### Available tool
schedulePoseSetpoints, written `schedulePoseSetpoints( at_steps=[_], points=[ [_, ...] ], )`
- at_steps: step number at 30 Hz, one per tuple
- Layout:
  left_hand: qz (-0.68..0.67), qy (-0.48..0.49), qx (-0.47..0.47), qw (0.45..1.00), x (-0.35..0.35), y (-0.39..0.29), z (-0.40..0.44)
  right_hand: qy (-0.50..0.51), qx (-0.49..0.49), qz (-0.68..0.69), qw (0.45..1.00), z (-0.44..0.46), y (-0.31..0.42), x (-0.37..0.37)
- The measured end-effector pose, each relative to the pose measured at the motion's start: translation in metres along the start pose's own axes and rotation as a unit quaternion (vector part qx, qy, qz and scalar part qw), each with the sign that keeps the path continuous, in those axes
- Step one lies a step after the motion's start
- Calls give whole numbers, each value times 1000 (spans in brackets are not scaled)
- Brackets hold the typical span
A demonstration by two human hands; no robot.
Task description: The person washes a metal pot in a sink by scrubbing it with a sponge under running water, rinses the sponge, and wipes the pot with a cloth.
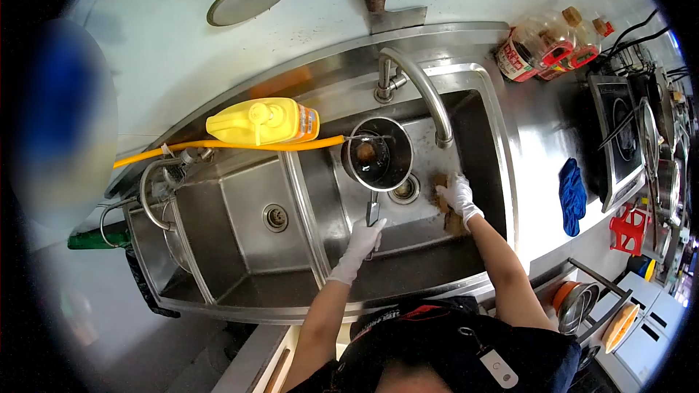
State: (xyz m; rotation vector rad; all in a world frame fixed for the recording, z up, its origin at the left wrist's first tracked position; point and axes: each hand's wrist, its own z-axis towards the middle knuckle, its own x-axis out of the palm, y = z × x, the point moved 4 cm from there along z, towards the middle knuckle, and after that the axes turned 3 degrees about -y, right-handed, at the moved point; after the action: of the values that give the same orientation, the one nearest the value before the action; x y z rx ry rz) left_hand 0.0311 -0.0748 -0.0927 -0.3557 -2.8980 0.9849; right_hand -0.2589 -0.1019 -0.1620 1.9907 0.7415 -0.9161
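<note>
My left hand (pixel 364 239), in a white glove, is closed around the handle of a metal pot (pixel 349 167). The pot sits in the right basin of the steel sink (pixel 415 239), with dark liquid and a brownish lump inside. Water from an orange hose (pixel 313 145) runs into the pot. My right hand (pixel 459 196), also gloved in white, is at the right side of the same basin on a brown cloth-like thing (pixel 442 193). Its fingers are bent against that brown thing.
A yellow jug (pixel 255 122) stands behind the sink divider. The curved faucet (pixel 429 94) arches over the right basin. Bottles (pixel 528 47) stand at the back right, and a blue cloth (pixel 572 196) lies on the right counter. A cleaver (pixel 393 18) hangs on the wall.
</note>
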Motion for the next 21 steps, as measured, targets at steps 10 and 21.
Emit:
schedulePoseSetpoints(
  at_steps=[10,21],
  points=[
    [10,-82,8,997,3,23,19,35,-36,437,898,30,91,21],
    [-107,2,-62,992,15,25,8,159,90,698,692,51,189,28]
  ],
)
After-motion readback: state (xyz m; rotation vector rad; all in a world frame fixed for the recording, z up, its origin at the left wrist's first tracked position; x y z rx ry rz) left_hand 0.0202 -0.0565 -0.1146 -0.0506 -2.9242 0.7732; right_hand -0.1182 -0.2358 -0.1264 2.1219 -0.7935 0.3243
